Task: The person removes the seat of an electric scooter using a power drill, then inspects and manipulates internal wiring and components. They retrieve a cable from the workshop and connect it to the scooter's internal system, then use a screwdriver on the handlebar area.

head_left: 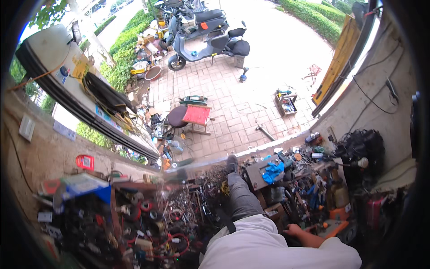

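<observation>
Tools and parts crowd the low shelves just beyond our right hand, lying ahead and slightly right of the knuckles. Going left to right: tangled wires, our outstretched leg, then that hand, resting low beside an orange box. We cannot tell whether its fingers are curled or loose. Our left hand is out of sight.
</observation>
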Action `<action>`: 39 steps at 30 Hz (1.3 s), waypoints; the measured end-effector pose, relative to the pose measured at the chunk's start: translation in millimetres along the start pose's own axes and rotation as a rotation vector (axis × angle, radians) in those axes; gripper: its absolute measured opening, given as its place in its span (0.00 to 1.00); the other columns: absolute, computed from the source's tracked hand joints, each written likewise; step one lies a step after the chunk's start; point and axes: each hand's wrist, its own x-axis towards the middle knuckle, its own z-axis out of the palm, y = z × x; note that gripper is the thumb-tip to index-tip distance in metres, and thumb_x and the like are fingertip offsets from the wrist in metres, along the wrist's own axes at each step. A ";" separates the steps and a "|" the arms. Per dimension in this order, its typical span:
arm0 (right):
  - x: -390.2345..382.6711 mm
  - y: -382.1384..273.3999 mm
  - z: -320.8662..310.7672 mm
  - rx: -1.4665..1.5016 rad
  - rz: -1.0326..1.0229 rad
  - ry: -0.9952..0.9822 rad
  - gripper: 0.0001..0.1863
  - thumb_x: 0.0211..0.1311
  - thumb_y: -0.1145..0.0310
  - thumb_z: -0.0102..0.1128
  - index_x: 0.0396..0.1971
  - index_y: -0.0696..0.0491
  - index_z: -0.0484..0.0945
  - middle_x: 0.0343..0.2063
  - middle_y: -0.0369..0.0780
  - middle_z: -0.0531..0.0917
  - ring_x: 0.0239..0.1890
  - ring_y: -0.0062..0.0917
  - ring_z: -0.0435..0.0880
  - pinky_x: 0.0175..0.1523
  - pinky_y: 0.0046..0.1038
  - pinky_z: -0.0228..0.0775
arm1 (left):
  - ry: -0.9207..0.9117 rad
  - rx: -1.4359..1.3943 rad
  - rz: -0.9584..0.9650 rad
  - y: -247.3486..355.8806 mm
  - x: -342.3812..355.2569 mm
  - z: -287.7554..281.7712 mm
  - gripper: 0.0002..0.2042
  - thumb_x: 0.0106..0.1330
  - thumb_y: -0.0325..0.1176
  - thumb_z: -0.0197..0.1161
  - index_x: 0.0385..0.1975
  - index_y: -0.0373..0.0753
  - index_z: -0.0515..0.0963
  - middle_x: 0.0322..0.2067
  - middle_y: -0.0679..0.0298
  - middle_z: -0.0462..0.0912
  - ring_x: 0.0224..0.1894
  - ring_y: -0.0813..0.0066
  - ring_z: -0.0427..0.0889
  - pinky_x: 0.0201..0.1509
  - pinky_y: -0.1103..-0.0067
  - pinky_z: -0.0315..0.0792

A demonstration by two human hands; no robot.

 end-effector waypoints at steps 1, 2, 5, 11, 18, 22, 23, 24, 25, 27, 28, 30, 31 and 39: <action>24.0 -10.9 -12.9 -0.031 -0.026 -0.058 0.27 0.48 0.45 0.61 0.42 0.51 0.81 0.40 0.46 0.82 0.45 0.41 0.80 0.51 0.36 0.71 | 0.010 -0.003 0.008 35.2 19.7 -8.8 0.19 0.57 0.43 0.59 0.42 0.36 0.79 0.40 0.47 0.80 0.44 0.53 0.80 0.49 0.69 0.72; 51.9 -17.3 -28.0 0.012 -0.044 -0.113 0.28 0.48 0.44 0.61 0.41 0.51 0.81 0.40 0.46 0.82 0.44 0.40 0.80 0.50 0.35 0.72 | 0.020 -0.009 0.006 64.9 46.0 -10.4 0.19 0.57 0.43 0.59 0.42 0.36 0.79 0.40 0.48 0.80 0.44 0.53 0.80 0.49 0.69 0.72; 144.7 -38.2 -64.5 0.142 -0.073 -0.146 0.28 0.48 0.44 0.61 0.41 0.51 0.81 0.41 0.46 0.82 0.44 0.39 0.80 0.50 0.35 0.72 | 0.035 0.037 -0.043 156.7 107.4 -30.5 0.19 0.57 0.43 0.59 0.42 0.36 0.79 0.40 0.48 0.80 0.44 0.53 0.80 0.49 0.69 0.72; 238.7 -170.6 -333.6 0.260 -0.103 0.258 0.21 0.49 0.55 0.63 0.37 0.56 0.80 0.35 0.48 0.82 0.40 0.40 0.81 0.46 0.36 0.72 | -0.041 0.103 -0.045 297.3 192.2 -73.8 0.19 0.57 0.43 0.59 0.42 0.36 0.78 0.40 0.48 0.81 0.44 0.53 0.80 0.48 0.69 0.72; 289.8 -271.5 -561.0 0.582 -0.216 0.578 0.19 0.54 0.63 0.61 0.41 0.61 0.77 0.35 0.49 0.83 0.39 0.37 0.83 0.45 0.32 0.73 | -0.060 0.248 0.123 402.0 301.8 -127.7 0.19 0.57 0.43 0.59 0.43 0.36 0.78 0.39 0.48 0.81 0.44 0.54 0.80 0.48 0.69 0.72; 328.7 -249.5 -589.3 0.434 -0.119 0.537 0.20 0.53 0.62 0.62 0.41 0.61 0.77 0.34 0.49 0.83 0.37 0.36 0.83 0.44 0.32 0.74 | -0.117 0.331 0.274 505.5 402.5 -166.8 0.19 0.58 0.42 0.59 0.43 0.36 0.78 0.39 0.49 0.81 0.44 0.55 0.80 0.48 0.70 0.72; 332.9 -252.1 -599.6 0.371 -0.127 0.536 0.20 0.52 0.61 0.62 0.41 0.61 0.78 0.34 0.48 0.83 0.37 0.35 0.83 0.44 0.31 0.74 | -0.129 0.336 0.235 551.9 412.8 -178.8 0.19 0.59 0.42 0.58 0.44 0.36 0.77 0.39 0.49 0.81 0.44 0.56 0.80 0.49 0.70 0.72; 340.2 -253.2 -607.7 0.392 -0.065 0.518 0.20 0.52 0.61 0.62 0.40 0.61 0.78 0.34 0.48 0.83 0.37 0.35 0.83 0.44 0.31 0.74 | -0.147 0.329 0.289 576.3 433.6 -189.2 0.18 0.60 0.41 0.57 0.44 0.35 0.78 0.39 0.51 0.81 0.44 0.58 0.80 0.49 0.71 0.72; 351.1 -251.1 -610.9 0.419 0.003 0.508 0.19 0.52 0.61 0.62 0.40 0.61 0.78 0.34 0.48 0.83 0.37 0.34 0.83 0.44 0.31 0.74 | -0.198 0.275 0.184 622.4 441.4 -200.2 0.18 0.61 0.42 0.57 0.43 0.35 0.78 0.39 0.53 0.82 0.44 0.62 0.80 0.48 0.71 0.72; 393.0 -255.5 -610.8 0.537 0.110 0.587 0.18 0.52 0.62 0.62 0.38 0.61 0.79 0.34 0.48 0.83 0.37 0.34 0.83 0.44 0.31 0.74 | -0.325 0.166 0.229 622.3 508.5 -215.4 0.17 0.63 0.42 0.56 0.43 0.37 0.78 0.38 0.57 0.82 0.40 0.66 0.81 0.45 0.73 0.73; 426.8 -250.0 -601.4 0.539 0.151 0.597 0.18 0.52 0.63 0.61 0.38 0.60 0.79 0.34 0.49 0.83 0.37 0.35 0.83 0.44 0.31 0.74 | -0.388 -0.114 0.084 611.8 558.2 -210.0 0.22 0.62 0.49 0.57 0.48 0.39 0.75 0.43 0.55 0.81 0.43 0.61 0.80 0.47 0.63 0.70; 513.2 -254.9 -575.6 0.567 0.236 0.638 0.18 0.52 0.63 0.60 0.39 0.60 0.79 0.36 0.49 0.83 0.38 0.37 0.83 0.45 0.32 0.74 | -0.288 -0.406 -0.243 563.5 684.9 -197.3 0.18 0.65 0.46 0.54 0.45 0.40 0.77 0.42 0.54 0.81 0.44 0.56 0.79 0.48 0.60 0.71; 548.3 -257.3 -548.5 0.568 0.313 0.635 0.18 0.52 0.63 0.60 0.40 0.59 0.79 0.37 0.49 0.82 0.39 0.38 0.82 0.45 0.32 0.74 | -0.186 0.017 -0.242 590.5 726.0 -178.7 0.17 0.64 0.45 0.55 0.44 0.39 0.77 0.41 0.56 0.82 0.42 0.60 0.80 0.46 0.65 0.72; 718.7 -313.5 -612.2 0.487 0.120 0.102 0.23 0.48 0.52 0.59 0.41 0.51 0.80 0.41 0.49 0.81 0.44 0.43 0.79 0.50 0.36 0.71 | -0.354 0.060 0.390 1005.0 856.7 -127.0 0.16 0.67 0.41 0.53 0.47 0.36 0.73 0.39 0.57 0.81 0.40 0.65 0.80 0.44 0.71 0.73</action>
